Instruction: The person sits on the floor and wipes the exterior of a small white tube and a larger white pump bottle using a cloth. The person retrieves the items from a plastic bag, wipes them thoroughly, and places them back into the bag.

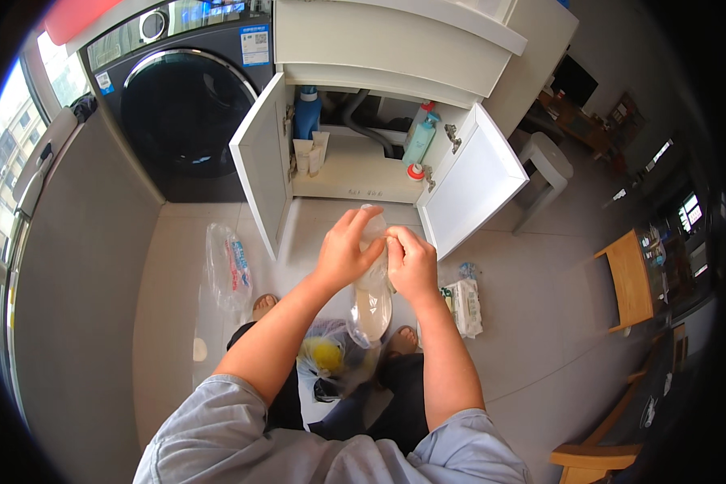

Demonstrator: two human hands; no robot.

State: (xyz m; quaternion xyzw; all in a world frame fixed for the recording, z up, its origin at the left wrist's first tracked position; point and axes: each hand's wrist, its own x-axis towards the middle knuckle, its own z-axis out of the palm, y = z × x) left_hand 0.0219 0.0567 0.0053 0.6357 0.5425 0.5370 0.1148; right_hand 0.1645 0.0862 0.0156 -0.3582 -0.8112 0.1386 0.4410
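A clear plastic bag [363, 330] hangs between my hands, with a pale beige, rounded thing [374, 308] inside it that I cannot name exactly. My left hand [342, 257] curls around the bag's upper part, thumb and fingers on either side. Thumb and forefinger of my right hand [411, 263] pinch the bag's gathered neck. Below, between my feet, sits another see-through bag [345, 375] with a blurred yellow item [325, 356] and other things. Ahead of my hands stands an open white sink cabinet [357, 154].
The cabinet's left door [260, 166] and right door [475, 181] swing outward. Inside are a blue bottle [307, 115], pale tubes [310, 156], a teal pump bottle [420, 142] and a grey drain hose [363, 124]. A plastic bag [228, 266] and a wipes pack [463, 305] lie on the floor.
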